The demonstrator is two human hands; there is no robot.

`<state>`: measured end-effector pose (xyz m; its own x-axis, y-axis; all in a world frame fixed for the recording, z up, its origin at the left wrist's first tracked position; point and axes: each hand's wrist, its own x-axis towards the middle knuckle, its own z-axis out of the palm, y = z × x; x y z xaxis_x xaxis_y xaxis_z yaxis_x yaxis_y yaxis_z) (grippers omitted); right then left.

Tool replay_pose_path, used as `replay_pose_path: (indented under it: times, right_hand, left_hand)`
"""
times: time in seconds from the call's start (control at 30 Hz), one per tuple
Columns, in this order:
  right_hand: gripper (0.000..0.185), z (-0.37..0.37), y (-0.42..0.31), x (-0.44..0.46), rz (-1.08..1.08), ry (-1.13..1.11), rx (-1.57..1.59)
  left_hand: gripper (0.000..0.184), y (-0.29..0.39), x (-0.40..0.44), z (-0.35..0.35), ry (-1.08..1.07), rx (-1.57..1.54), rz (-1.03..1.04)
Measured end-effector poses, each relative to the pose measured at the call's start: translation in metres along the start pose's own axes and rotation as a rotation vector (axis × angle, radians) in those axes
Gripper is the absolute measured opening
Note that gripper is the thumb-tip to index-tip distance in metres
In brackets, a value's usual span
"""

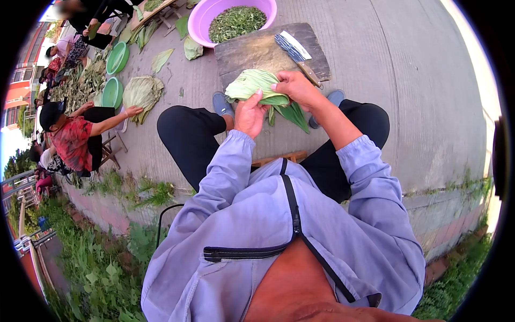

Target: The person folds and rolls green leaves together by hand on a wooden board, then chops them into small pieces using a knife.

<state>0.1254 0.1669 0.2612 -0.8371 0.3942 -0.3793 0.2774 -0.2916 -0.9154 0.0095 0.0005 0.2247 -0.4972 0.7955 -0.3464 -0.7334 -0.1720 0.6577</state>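
Between my knees I hold a stack of large, pale green leaves (252, 85) with both hands. My left hand (250, 114) grips its lower left edge, thumb on top. My right hand (296, 88) pinches the right side, and darker green leaf parts hang down below it. Just beyond the leaves lies a worn wooden cutting board (241, 56). A cleaver (295, 47) with a wooden handle rests on the board's right part, its handle end near my right hand. The fingers under the stack are hidden.
Behind the board stands a purple basin (201, 24) with chopped green leaves (236, 22). To the left are two green basins (112, 92), a leaf bundle (142, 96) and loose leaves on the concrete. A co-worker in a red shirt (76, 137) sits there, reaching to that bundle; other people sit farther back.
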Motion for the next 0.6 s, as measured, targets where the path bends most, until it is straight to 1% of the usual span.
replay_pose_path:
  times: [0.07, 0.17, 0.2, 0.3, 0.33, 0.43, 0.47, 0.57, 0.6]
  right_hand:
    - [0.014, -0.004, -0.007, -0.002, -0.010, 0.029, 0.077]
    - [0.012, -0.014, -0.010, 0.000, -0.025, 0.065, 0.139]
    - [0.011, -0.015, -0.012, -0.001, -0.030, 0.087, 0.148]
    - [0.010, -0.021, -0.010, 0.001, -0.050, 0.094, 0.167]
    - [0.010, -0.022, -0.010, 0.000, -0.059, 0.092, 0.170]
    - [0.009, -0.023, -0.009, 0.003, -0.092, 0.089, 0.167]
    - [0.009, -0.023, -0.008, 0.004, -0.104, 0.088, 0.165]
    - [0.009, -0.020, -0.015, -0.003, -0.072, 0.098, 0.112]
    - [0.010, -0.019, -0.014, -0.003, -0.070, 0.094, 0.102]
  left_hand:
    - [0.033, 0.000, 0.001, -0.008, 0.019, -0.097, -0.019]
    - [0.030, 0.008, 0.000, -0.016, 0.061, -0.098, 0.013]
    - [0.035, 0.011, 0.001, -0.018, 0.083, -0.094, 0.029]
    - [0.043, 0.019, 0.004, -0.024, 0.271, 0.021, 0.083]
    - [0.058, 0.020, 0.005, -0.029, 0.292, 0.079, 0.099]
    - [0.071, 0.022, 0.010, -0.029, 0.378, 0.501, 0.238]
    - [0.079, 0.022, 0.008, -0.029, 0.325, 0.561, 0.275]
    - [0.076, 0.024, 0.005, -0.026, 0.241, 1.013, 0.356]
    - [0.071, 0.022, 0.005, -0.024, 0.211, 1.074, 0.375]
